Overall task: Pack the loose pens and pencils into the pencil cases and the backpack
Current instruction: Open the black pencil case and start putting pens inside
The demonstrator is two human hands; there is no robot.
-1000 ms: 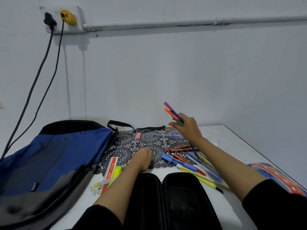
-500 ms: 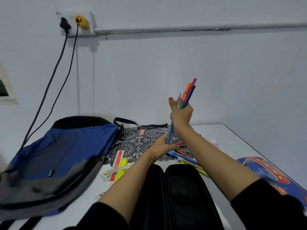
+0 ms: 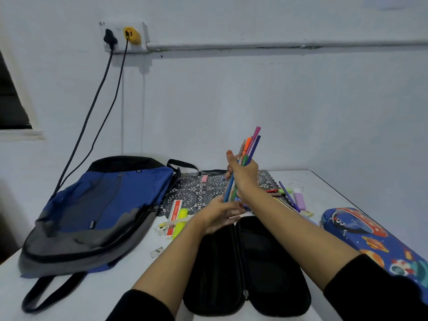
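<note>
Dim, cool bluish light, fairly even; soft shadows lie beneath the wall pipe (image 3: pixel 278 45) and the socket (image 3: pixel 125 37). Wide-angle bending bows the pipe (worst toward the edges), and the left hand (image 3: pixel 220 214) looks slightly smeared

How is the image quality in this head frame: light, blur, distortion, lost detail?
Head view: dim, even, bluish light with soft shadows; wide-angle stretch toward the edges; the open black case interior is near-featureless black; the left hand is slightly blurred, while the pens in the right hand read fairly sharp.
</note>
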